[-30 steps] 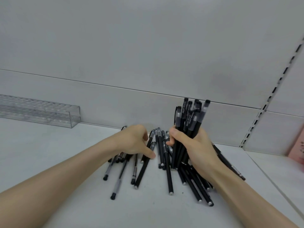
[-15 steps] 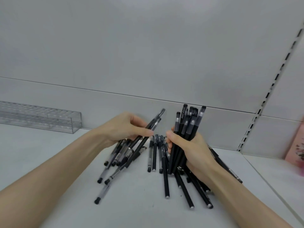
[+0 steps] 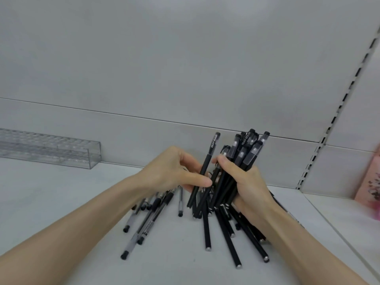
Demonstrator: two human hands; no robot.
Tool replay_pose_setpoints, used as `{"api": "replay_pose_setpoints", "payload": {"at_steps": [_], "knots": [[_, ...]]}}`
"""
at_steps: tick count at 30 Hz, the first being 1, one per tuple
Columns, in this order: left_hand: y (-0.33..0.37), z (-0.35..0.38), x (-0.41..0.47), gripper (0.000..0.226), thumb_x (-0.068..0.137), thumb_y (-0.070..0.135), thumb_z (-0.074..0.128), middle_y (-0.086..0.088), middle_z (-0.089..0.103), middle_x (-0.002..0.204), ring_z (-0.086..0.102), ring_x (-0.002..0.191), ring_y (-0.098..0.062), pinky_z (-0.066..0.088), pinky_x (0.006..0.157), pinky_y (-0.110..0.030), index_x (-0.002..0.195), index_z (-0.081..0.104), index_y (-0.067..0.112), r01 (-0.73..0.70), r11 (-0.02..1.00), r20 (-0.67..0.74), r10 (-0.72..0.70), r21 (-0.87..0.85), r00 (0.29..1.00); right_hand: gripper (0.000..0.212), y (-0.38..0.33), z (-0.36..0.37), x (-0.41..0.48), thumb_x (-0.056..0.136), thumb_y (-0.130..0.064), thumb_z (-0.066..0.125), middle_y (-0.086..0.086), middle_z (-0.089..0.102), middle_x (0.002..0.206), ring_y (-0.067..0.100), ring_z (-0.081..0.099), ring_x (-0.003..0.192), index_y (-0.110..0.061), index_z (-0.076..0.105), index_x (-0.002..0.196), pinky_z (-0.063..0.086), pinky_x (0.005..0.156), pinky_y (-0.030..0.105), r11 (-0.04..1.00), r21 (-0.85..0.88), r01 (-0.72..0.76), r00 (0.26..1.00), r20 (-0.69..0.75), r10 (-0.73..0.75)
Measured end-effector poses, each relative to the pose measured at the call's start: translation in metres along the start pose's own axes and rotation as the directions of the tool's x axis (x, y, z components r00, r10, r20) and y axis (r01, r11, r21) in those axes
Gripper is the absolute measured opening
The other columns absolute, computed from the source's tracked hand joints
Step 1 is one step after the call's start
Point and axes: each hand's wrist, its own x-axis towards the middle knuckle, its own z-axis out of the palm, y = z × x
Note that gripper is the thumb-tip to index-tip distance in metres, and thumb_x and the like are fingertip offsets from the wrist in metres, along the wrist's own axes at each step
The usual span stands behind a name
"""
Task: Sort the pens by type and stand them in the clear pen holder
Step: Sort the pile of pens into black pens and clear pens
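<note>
Nearest the camera, found loose matte-black pens (image 3: 228, 239) lying flat on the white shelf (image 3: 51, 188), silver-tipped ends pointing this way, fanned out beside and under the right forearm. Just left of them, logged a smaller scatter of clear-barrel pens (image 3: 131, 243) with black caps, also flat, far ends tucked under the left wrist. Further in, noted the left hand (image 3: 174, 171) pinching a single black pen (image 3: 211, 149) between thumb and fingers, pen tilted, printed cap end up and leaning right, lower end down near the pile. Right beside it, saw the right hand (image 3: 246, 186) clenched round a thick bundle of black pens (image 3: 244, 153), held near upright, capped ends fanned above the fist, lower ends down among the loose ones. Couldn't tell whether the single pen touched the bundle. Far left against the back panel, spotted the clear pen holder (image 3: 49, 149), long and low, on the shelf, well apart from both hands. Far right, caught a blurred pink item (image 3: 370, 182) at the frame edge and a slotted upright (image 3: 329, 128) in the corner.
</note>
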Motion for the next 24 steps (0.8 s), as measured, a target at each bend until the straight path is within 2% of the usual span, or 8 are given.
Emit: {"api": "replay_pose_setpoints", "payload": {"at_steps": [5,9,11,14,16,18,20,24], "knots": [[-0.006,0.005,0.002,0.023,0.069,0.022,0.083,0.003,0.061,0.052,0.06,0.056,-0.016,0.056,0.061,-0.028,0.051,0.069,0.021,0.056,0.994,0.065,-0.062,0.094,0.996,0.027,0.002,0.005,0.001,0.073,-0.035,0.068,0.014,0.073,0.086,0.029,0.071,0.083,-0.012,0.075,0.085,0.057,0.076,0.043,0.995,-0.093,0.045,0.999,0.004,-0.045],[0.003,-0.012,-0.003,0.031,0.073,0.035,0.078,-0.008,0.07,0.063,0.067,0.059,-0.015,0.053,0.056,-0.022,0.065,0.071,0.006,0.122,0.951,0.171,-0.175,0.284,0.97,0.028,0.0,0.01,0.001,0.075,-0.028,0.072,0.006,0.059,0.07,0.021,0.059,0.069,-0.001,0.069,0.086,0.052,0.068,0.037,0.995,-0.089,0.053,0.997,-0.05,-0.057],[0.013,-0.033,-0.007,0.031,0.076,0.042,0.073,-0.007,0.073,0.074,0.068,0.066,-0.011,0.053,0.06,-0.021,0.073,0.073,0.011,0.091,0.933,0.159,-0.154,0.348,0.975,0.028,-0.003,0.014,-0.001,0.069,-0.028,0.073,-0.002,0.059,0.07,0.014,0.059,0.071,-0.007,0.066,0.087,0.051,0.075,0.035,0.998,-0.039,0.058,0.998,-0.014,-0.058],[0.021,-0.047,-0.01,0.03,0.078,0.051,0.068,0.001,0.072,0.097,0.066,0.091,-0.009,0.053,0.075,-0.02,0.093,0.072,0.027,-0.112,0.989,-0.029,0.115,0.093,0.993,0.021,-0.006,0.029,-0.005,0.071,-0.028,0.079,-0.016,0.069,0.082,0.007,0.064,0.089,-0.031,0.072,0.09,0.046,0.095,0.036,0.991,-0.074,0.113,0.979,0.177,-0.098],[0.023,-0.041,-0.015,0.036,0.081,0.043,0.061,0.008,0.071,0.103,0.065,0.099,-0.005,0.049,0.082,-0.017,0.11,0.065,0.022,-0.21,0.977,-0.052,0.208,-0.034,0.977,0.023,-0.002,0.043,-0.007,0.074,-0.023,0.079,-0.01,0.07,0.09,0.014,0.067,0.097,-0.029,0.07,0.095,0.048,0.098,0.042,0.983,-0.119,0.137,0.961,0.258,-0.103],[0.025,-0.029,-0.02,0.034,0.08,0.031,0.064,0.006,0.072,0.103,0.066,0.098,-0.009,0.051,0.083,-0.02,0.113,0.061,0.021,-0.216,0.974,-0.007,0.216,-0.067,0.976,0.023,0.0,0.054,-0.008,0.08,-0.014,0.074,0.004,0.07,0.097,0.02,0.067,0.1,-0.02,0.067,0.102,0.052,0.094,0.044,0.977,-0.128,0.172,0.951,0.281,-0.131],[0.026,-0.021,-0.025,0.038,0.077,0.018,0.074,-0.002,0.072,0.105,0.067,0.099,-0.015,0.055,0.083,-0.026,0.112,0.061,0.022,-0.209,0.974,-0.008,0.209,-0.089,0.978,0.026,0.003,0.06,-0.01,0.083,-0.003,0.069,-0.003,0.072,0.097,0.012,0.067,0.1,-0.024,0.066,0.098,0.054,0.09,0.034,0.963,-0.155,0.22,0.944,0.282,-0.17],[0.02,-0.014,-0.031,0.048,0.067,0.007,0.081,0.001,0.072,0.1,0.068,0.096,-0.013,0.054,0.08,-0.023,0.109,0.064,0.019,-0.228,0.969,-0.081,0.22,-0.099,0.972,0.015,0.013,0.059,-0.018,0.081,0.004,0.068,-0.004,0.061,0.071,0.005,0.06,0.069,-0.009,0.062,0.078,0.049,0.069,0.017,0.941,-0.277,0.194,0.929,0.359,-0.086]]}}
